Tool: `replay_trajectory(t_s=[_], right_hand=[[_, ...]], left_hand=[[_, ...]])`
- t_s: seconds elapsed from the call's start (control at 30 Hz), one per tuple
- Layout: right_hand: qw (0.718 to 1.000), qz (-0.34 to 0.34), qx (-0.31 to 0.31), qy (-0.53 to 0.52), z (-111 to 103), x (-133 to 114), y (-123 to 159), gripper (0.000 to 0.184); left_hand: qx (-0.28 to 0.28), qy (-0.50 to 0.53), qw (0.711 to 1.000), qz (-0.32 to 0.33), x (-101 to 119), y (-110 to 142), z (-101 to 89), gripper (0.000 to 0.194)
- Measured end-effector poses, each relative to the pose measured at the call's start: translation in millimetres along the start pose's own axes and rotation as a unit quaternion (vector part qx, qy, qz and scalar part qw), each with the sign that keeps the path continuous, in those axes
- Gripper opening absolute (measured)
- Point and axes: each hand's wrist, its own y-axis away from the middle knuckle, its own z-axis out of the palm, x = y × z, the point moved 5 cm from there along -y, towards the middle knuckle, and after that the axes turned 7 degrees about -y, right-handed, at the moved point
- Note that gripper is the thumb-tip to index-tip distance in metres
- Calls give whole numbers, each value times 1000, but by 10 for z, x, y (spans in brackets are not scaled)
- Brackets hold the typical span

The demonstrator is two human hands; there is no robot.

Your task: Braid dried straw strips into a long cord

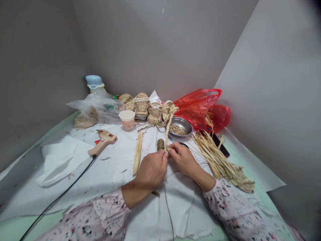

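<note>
A braided straw cord (pixel 167 132) runs from the woven pieces at the back down to my two hands, which meet at its near end. My left hand (pixel 154 166) is closed, thumb and finger pinching the cord's end. Fingertips of my right hand (pixel 182 156) pinch the same spot from the other side. Just beyond my left hand stands a small brown spool (pixel 161 144), partly covered by the hand. A thin string (pixel 168 204) hangs down below my hands toward the front edge. Flat straw strips (pixel 137 154) lie left of my hands.
A glue gun (pixel 103 143) with a black cable lies at left. Behind stand a paper cup (pixel 127 119), several woven straw pieces (pixel 141 104), a metal bowl (pixel 181 127) and red plastic bags (pixel 198 108). A straw bundle (pixel 220 159) lies at right over a dark phone-like object (pixel 222 147).
</note>
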Motion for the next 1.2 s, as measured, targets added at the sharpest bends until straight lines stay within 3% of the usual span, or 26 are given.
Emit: replay_trajectory(t_s=[0.27,0.63,0.8,0.9,1.03,1.2], right_hand=[[993,33,20,-113,29,4,3,16],[913,129,-9,-388,163,12,57,16],[910,116,-6,-398,81,-26,30,12],[918,110,-3,-380,-18,-19,-10,11],[934,133,-1,-331,-110,17,-56,12],[960,130,-34,-244,-76,4,-38,17]], left_hand=[[-20,27,999,2,67,47,32,27],[-24,77,997,-2,66,33,58,28],[-42,71,997,7,67,39,76,33],[-13,91,996,-10,9,16,31,33],[68,146,986,-32,-66,-12,-126,29],[155,205,966,-6,-64,0,-292,21]])
